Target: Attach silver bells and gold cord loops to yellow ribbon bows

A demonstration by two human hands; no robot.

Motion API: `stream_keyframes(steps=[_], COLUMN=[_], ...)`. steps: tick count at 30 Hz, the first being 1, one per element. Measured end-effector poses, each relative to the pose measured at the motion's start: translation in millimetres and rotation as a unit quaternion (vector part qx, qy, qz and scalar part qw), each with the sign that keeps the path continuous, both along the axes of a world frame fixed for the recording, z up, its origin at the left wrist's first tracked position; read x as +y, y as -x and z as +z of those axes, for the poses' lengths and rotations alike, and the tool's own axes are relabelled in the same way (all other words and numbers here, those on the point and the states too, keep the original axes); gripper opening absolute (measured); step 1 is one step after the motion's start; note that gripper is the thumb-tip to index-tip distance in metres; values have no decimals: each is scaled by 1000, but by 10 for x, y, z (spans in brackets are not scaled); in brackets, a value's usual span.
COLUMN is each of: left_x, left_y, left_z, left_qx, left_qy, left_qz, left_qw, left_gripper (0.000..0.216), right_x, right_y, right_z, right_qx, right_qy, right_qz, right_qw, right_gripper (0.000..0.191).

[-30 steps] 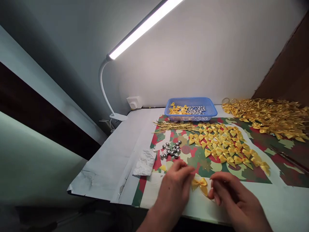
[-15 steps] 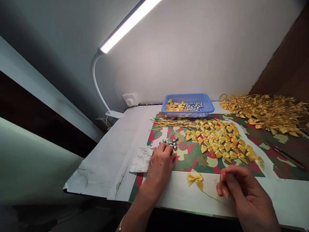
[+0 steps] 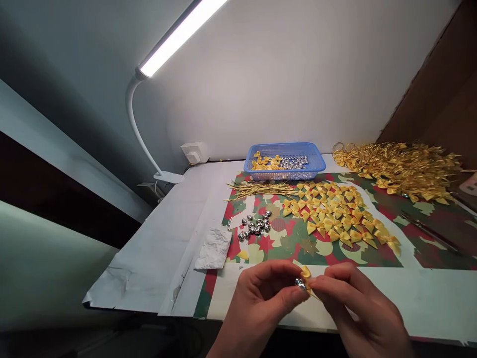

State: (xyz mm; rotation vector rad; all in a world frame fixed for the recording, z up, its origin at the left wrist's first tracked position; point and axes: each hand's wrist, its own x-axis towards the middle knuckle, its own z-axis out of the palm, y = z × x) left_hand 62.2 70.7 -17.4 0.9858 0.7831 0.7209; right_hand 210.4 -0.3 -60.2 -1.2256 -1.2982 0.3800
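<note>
The left hand (image 3: 266, 303) has its thumb and forefinger closed on a small silver bell (image 3: 300, 284), which sits right at those tips, in the gap facing the other hand. The right hand (image 3: 361, 298) has its fingertips drawn together just beside the bell, and they appear pinched on a thin gold wire (image 3: 316, 297), though the fingers hide the exact grip. A yellow bow (image 3: 306, 271) shows just beyond the bell, partly covered by the left fingertips; whether it touches the bell, I cannot tell. The bell looks light, hard and smooth, so it should slip or roll easily; thumb and finger on opposite sides of its rounded body seem the safest hold. The bow looks soft and easily creased, better taken lightly at its knot than by the loops. The wire looks thin and bendable, likely to give more control when gripped close to the bow. Ahead and to the left of the left hand lie loose bells (image 3: 257, 227), with a crumpled tissue (image 3: 214, 249) nearer; beyond both hands, spare bows (image 3: 335, 211) spread over a patterned sheet (image 3: 290, 251).
</note>
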Motion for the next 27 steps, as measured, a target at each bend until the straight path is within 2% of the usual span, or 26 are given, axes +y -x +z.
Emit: stream_keyframes(steps=[9, 15, 17, 20, 24, 27], left_x=[-1, -35, -46, -52, -53, -48], left_y=[-17, -53, -62, -67, -63, -67], left_z=[12, -18, -49, -110, -190, -225], left_qx=[-34, 2, 17, 71, 156, 177], left_qy=[35, 0, -40, -163, -357, -407], left_qz=[6, 12, 25, 37, 29, 21], left_qw=[999, 1000, 999, 983, 920, 896], left_gripper=[12, 10, 9, 11, 12, 14], right_x=[10, 49, 43, 22, 31, 63], right_y=[-64, -152, -116, -20, 26, -28], right_z=[-86, -42, -14, -11, -75, -68], right_qx=[-48, -103, -86, -59, -96, -141], right_qy=[37, 15, 26, 49, 42, 3], right_qz=[0, 39, 22, -34, -56, -31], right_qw=[998, 994, 996, 996, 993, 990], right_gripper=[21, 21, 16, 12, 12, 16])
